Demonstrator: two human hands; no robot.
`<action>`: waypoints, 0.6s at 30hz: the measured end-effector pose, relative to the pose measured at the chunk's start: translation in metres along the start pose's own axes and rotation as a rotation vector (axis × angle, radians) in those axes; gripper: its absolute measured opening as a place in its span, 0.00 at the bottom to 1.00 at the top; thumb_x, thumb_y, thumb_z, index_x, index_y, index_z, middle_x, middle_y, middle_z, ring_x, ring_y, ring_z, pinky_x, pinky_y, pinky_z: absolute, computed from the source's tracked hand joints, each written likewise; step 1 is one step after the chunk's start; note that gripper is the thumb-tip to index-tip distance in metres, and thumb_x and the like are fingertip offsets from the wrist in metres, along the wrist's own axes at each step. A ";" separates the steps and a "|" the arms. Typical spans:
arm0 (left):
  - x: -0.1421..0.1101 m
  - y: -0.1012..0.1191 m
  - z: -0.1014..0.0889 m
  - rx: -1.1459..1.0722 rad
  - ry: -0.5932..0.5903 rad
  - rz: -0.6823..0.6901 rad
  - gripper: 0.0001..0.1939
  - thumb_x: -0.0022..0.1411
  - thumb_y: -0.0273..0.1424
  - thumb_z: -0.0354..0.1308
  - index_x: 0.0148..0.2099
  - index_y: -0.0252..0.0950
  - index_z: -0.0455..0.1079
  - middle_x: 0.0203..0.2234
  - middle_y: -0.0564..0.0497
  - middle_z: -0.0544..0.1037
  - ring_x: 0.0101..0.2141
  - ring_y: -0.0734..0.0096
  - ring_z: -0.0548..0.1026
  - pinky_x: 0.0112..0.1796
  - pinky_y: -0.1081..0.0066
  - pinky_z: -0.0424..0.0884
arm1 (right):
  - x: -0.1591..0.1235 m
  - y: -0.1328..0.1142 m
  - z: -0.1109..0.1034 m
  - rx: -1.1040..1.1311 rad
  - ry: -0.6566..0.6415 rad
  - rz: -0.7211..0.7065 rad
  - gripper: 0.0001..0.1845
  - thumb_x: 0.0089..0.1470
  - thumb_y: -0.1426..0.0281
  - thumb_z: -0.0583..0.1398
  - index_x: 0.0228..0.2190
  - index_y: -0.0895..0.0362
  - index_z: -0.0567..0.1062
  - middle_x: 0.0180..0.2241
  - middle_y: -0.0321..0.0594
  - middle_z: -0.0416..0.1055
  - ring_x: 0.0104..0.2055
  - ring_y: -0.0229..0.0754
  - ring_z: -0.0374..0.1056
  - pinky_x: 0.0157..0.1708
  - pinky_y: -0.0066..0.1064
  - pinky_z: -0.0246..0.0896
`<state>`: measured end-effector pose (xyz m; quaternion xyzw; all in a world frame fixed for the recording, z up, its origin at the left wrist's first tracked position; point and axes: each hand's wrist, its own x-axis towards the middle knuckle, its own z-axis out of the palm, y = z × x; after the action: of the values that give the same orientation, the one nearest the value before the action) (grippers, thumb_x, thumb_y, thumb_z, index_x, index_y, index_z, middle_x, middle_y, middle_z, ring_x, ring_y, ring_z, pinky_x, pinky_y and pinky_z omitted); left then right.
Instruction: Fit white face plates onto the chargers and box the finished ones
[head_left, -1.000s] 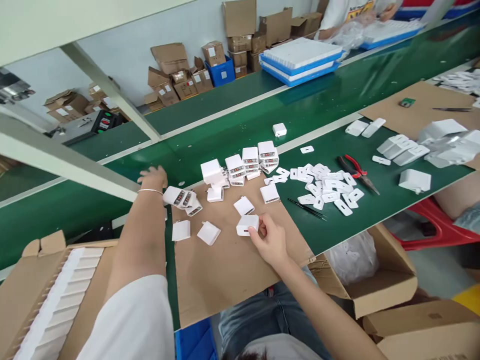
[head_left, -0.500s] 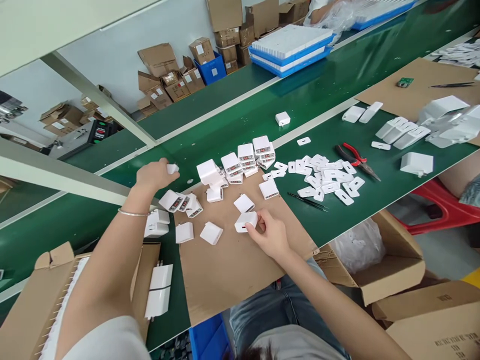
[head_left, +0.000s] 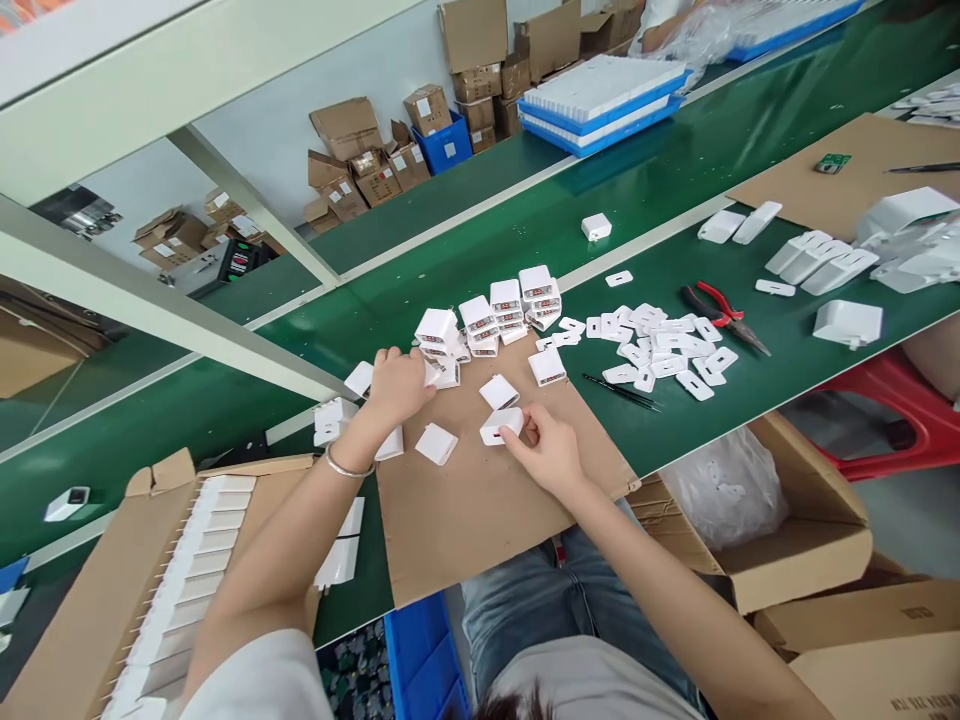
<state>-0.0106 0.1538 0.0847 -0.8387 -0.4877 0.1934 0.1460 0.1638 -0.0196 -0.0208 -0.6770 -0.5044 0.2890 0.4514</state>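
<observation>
Over the cardboard (head_left: 480, 530), pinching a white case (head_left: 511, 420) by the end in right hand (head_left: 553, 450) (probably to show its slot (head_left: 496, 434)), holding a half-hidden piece (head_left: 432, 373) in curled left hand (head_left: 397, 386).

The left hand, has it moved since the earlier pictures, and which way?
Yes. The left hand has moved rightward, from outside the flat brown cardboard sheet to its far left corner.

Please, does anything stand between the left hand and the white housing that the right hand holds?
Nothing visible does: bare cardboard lies between the left hand and the white housing in the right hand. One loose housing lies on the near side of this path, another housing just beyond the held one.
</observation>
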 end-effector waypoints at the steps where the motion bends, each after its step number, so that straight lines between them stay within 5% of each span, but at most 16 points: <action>1: 0.000 0.000 0.002 0.002 0.015 -0.004 0.20 0.62 0.38 0.60 0.50 0.28 0.70 0.38 0.33 0.80 0.48 0.42 0.74 0.53 0.54 0.62 | 0.000 0.000 0.000 0.000 0.000 0.000 0.20 0.56 0.49 0.59 0.30 0.53 0.66 0.22 0.30 0.63 0.24 0.38 0.61 0.26 0.29 0.48; 6: -0.011 0.000 0.007 -0.017 0.072 -0.013 0.18 0.59 0.39 0.62 0.47 0.32 0.73 0.36 0.36 0.80 0.47 0.41 0.74 0.57 0.48 0.60 | 0.001 -0.002 -0.002 0.011 0.008 0.001 0.20 0.56 0.49 0.60 0.30 0.53 0.67 0.22 0.30 0.63 0.24 0.38 0.62 0.26 0.29 0.49; 11: -0.038 0.016 0.005 -0.100 0.274 0.014 0.16 0.60 0.34 0.62 0.49 0.34 0.73 0.36 0.37 0.80 0.47 0.40 0.73 0.52 0.48 0.65 | 0.001 -0.002 -0.002 0.008 -0.005 -0.001 0.21 0.55 0.48 0.60 0.29 0.53 0.66 0.21 0.30 0.63 0.23 0.38 0.62 0.26 0.29 0.49; 16: -0.046 0.036 0.017 -0.221 0.128 0.053 0.16 0.61 0.34 0.63 0.48 0.32 0.72 0.39 0.34 0.79 0.49 0.38 0.73 0.50 0.49 0.67 | 0.000 -0.001 -0.002 0.017 -0.009 0.005 0.21 0.56 0.48 0.60 0.30 0.53 0.66 0.22 0.30 0.63 0.24 0.39 0.62 0.27 0.30 0.50; 18: -0.043 0.037 0.023 -0.306 0.165 0.009 0.20 0.61 0.37 0.65 0.51 0.31 0.70 0.44 0.32 0.77 0.50 0.38 0.73 0.49 0.50 0.69 | 0.000 -0.001 -0.002 0.017 -0.008 0.007 0.22 0.56 0.47 0.60 0.30 0.53 0.66 0.22 0.30 0.63 0.24 0.38 0.62 0.27 0.30 0.51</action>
<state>-0.0126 0.0993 0.0563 -0.8664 -0.4939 0.0480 0.0555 0.1655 -0.0200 -0.0191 -0.6738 -0.5013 0.2976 0.4540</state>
